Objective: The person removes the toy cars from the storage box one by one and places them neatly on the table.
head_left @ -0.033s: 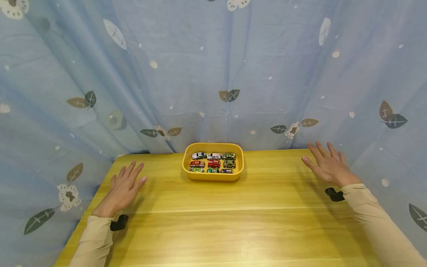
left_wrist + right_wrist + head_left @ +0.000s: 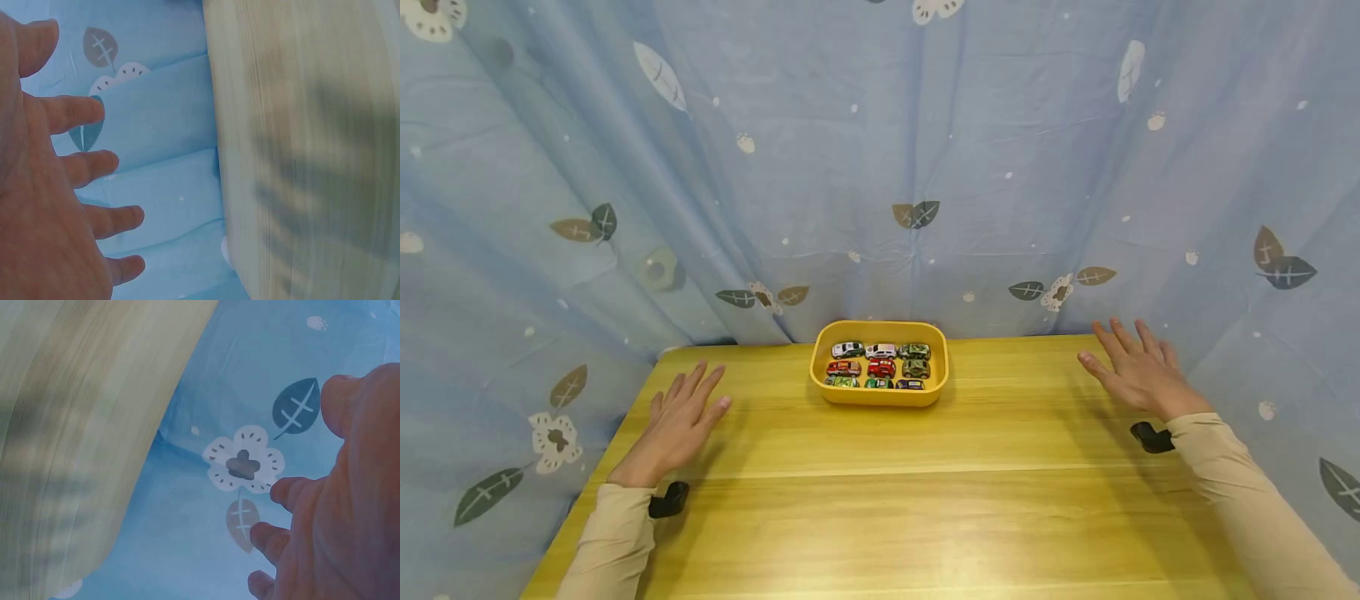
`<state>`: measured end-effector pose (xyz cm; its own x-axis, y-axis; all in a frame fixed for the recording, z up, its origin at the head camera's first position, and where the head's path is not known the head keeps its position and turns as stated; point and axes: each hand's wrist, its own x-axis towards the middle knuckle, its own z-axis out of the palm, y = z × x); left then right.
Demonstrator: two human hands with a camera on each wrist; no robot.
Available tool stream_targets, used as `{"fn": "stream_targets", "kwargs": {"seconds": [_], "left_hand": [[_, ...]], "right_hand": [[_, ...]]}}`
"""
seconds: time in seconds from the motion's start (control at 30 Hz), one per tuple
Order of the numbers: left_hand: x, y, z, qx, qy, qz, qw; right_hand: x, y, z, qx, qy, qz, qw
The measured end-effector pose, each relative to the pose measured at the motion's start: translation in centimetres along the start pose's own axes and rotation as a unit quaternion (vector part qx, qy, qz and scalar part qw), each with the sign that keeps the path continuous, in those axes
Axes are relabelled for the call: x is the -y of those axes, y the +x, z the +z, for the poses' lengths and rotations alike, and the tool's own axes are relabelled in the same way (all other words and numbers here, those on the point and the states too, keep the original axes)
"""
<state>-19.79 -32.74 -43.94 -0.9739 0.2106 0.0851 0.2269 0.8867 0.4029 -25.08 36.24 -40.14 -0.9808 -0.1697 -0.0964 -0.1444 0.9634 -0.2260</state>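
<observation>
In the head view a yellow tray (image 2: 880,398) stands at the far edge of the table. Several small toy cars lie in it in three rows, among them a red car (image 2: 882,368) in the middle and a white car (image 2: 881,351) at the back. My left hand (image 2: 676,429) hovers over the table's left side with fingers spread, holding nothing. On the opposite side my right hand (image 2: 1142,375) is held up over the table's right part, fingers apart and nothing in it. Both wrist views show spread fingers and no object at the palm.
The wooden table (image 2: 880,517) has a yellowish grain and carries shadows of both hands. A blue curtain (image 2: 820,167) with leaf and flower prints hangs behind it and along both sides. A black wrist device (image 2: 670,500) shows below the left hand, another (image 2: 1152,437) below the right.
</observation>
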Motion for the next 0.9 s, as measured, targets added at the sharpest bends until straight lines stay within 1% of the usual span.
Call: {"fn": "stream_targets", "kwargs": {"seconds": [0.17,0.27,0.33,0.43,0.57,0.67,0.77,0.83,0.9], "left_hand": [[-0.4,0.3,0.6,-0.003,0.003,0.008,1.0],[-0.7,0.7,1.4,-0.012,0.001,0.022,0.9997],[-1.1,1.1,2.0,-0.02,-0.007,0.035,0.9992],[-1.7,2.1,2.9,-0.035,-0.02,0.059,0.9974],[-2.9,3.9,4.2,-0.052,-0.049,0.087,0.9936],[-4.0,5.5,5.4,-0.067,-0.078,0.106,0.9891],[-5.1,7.1,6.7,-0.072,-0.108,0.125,0.9836],[-5.8,8.0,7.4,-0.072,-0.124,0.131,0.981],[-6.4,8.6,7.8,-0.07,-0.135,0.129,0.98]], "right_hand": [[-0.1,0.3,0.4,0.0,0.001,-0.005,1.0],[0.3,0.8,0.5,-0.01,0.013,-0.013,0.9998],[1.0,1.3,0.4,-0.023,0.026,-0.026,0.999],[2.7,2.3,0.3,-0.054,0.052,-0.056,0.9956],[6.0,4.0,0.0,-0.091,0.078,-0.106,0.9872],[8.5,5.7,0.0,-0.099,0.097,-0.142,0.9801],[10.7,7.5,0.4,-0.101,0.117,-0.17,0.9732],[12.0,8.7,0.8,-0.101,0.123,-0.185,0.9697],[13.2,9.9,1.4,-0.101,0.128,-0.198,0.9665]]}}
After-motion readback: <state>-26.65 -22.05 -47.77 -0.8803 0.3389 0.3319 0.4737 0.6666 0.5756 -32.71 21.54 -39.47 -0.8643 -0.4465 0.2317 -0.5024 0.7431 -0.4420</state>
